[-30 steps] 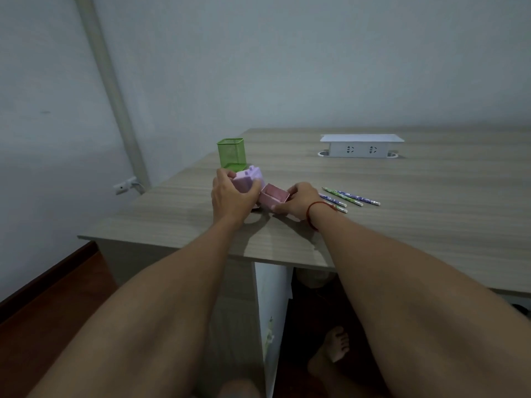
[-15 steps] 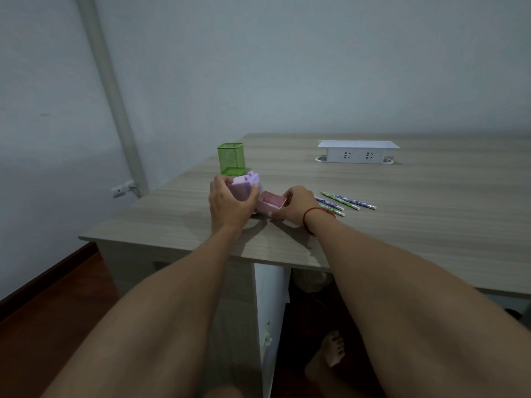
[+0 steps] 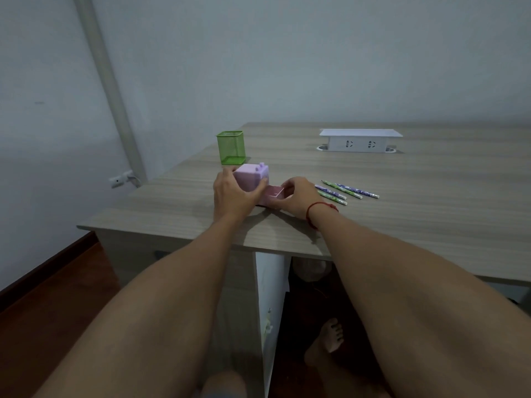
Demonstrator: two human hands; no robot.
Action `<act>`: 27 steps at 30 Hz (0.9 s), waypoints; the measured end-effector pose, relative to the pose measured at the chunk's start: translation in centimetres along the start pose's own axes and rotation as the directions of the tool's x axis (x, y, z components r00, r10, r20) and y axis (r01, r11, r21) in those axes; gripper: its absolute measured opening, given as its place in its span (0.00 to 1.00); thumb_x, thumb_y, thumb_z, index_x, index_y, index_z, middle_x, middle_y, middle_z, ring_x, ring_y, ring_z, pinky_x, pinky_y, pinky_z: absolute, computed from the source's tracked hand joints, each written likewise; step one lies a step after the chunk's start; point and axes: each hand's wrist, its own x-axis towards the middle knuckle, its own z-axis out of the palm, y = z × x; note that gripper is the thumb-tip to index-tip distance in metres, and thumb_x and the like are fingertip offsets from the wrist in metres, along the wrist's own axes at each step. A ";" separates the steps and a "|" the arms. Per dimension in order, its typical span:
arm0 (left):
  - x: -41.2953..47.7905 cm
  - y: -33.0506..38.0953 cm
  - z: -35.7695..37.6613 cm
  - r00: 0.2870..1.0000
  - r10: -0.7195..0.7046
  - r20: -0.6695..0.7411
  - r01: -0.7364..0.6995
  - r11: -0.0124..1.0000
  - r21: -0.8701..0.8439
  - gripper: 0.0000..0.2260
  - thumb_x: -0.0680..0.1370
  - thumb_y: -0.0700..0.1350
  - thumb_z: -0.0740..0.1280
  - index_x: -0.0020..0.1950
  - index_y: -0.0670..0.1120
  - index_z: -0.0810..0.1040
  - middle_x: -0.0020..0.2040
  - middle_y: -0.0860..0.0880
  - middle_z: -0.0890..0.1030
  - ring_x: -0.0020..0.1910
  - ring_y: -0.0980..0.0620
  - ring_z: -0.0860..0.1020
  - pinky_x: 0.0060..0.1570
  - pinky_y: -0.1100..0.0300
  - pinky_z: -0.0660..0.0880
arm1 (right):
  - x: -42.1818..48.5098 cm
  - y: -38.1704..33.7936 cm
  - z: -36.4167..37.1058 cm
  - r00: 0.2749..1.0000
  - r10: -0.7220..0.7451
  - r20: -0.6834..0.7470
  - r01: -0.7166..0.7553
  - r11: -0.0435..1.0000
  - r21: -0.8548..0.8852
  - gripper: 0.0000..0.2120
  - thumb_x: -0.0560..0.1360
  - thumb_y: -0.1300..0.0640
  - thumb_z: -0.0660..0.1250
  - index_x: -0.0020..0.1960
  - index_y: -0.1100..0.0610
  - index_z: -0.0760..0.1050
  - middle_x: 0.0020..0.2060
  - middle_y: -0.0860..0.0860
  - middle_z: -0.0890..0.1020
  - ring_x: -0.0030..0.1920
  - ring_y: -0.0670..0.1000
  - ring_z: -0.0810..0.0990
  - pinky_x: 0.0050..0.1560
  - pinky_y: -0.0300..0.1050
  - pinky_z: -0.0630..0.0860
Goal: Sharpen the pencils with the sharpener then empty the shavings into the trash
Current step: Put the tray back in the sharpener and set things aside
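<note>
My left hand (image 3: 234, 193) grips the boxy pink plastic sharpener (image 3: 251, 175), which stands near the desk's (image 3: 431, 225) left corner, just in front of the square green mesh pencil cup (image 3: 231, 147). My right hand (image 3: 298, 196) pinches the small open shavings drawer (image 3: 274, 193), which lies against the sharpener's right side. Thin patterned pencils (image 3: 344, 192) lie fanned just right of that hand. Smooth wood-grain desktop spreads wide to the right, and a white socket box (image 3: 360, 140) sits far back.
</note>
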 end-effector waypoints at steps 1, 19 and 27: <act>0.0 0.0 0.0 1.000 0.008 0.009 -0.008 1.000 0.000 0.30 0.66 0.59 0.73 0.62 0.43 0.72 0.57 0.45 0.76 0.58 0.48 0.74 0.52 0.60 0.71 | 0.1 0.0 0.2 1.000 0.003 0.000 -0.003 1.000 0.003 0.27 0.62 0.42 0.77 0.53 0.57 0.77 0.49 0.53 0.82 0.49 0.54 0.81 0.55 0.54 0.79; 0.3 0.3 -0.5 0.983 -0.182 0.038 0.186 0.974 -0.133 0.26 0.73 0.62 0.65 0.25 0.44 0.69 0.25 0.49 0.69 0.26 0.53 0.68 0.26 0.61 0.62 | 0.0 -0.7 -0.1 0.992 0.009 0.129 -0.024 0.993 0.112 0.17 0.73 0.60 0.71 0.62 0.59 0.79 0.57 0.55 0.83 0.59 0.54 0.80 0.64 0.46 0.73; 1.1 -0.8 -1.9 0.981 -0.182 0.065 0.190 0.968 -0.162 0.29 0.65 0.67 0.68 0.31 0.40 0.80 0.30 0.40 0.81 0.32 0.43 0.80 0.33 0.51 0.78 | 1.3 -1.7 0.7 0.988 0.031 0.149 -0.041 0.997 0.062 0.22 0.70 0.55 0.75 0.62 0.59 0.78 0.55 0.53 0.83 0.56 0.53 0.81 0.64 0.50 0.74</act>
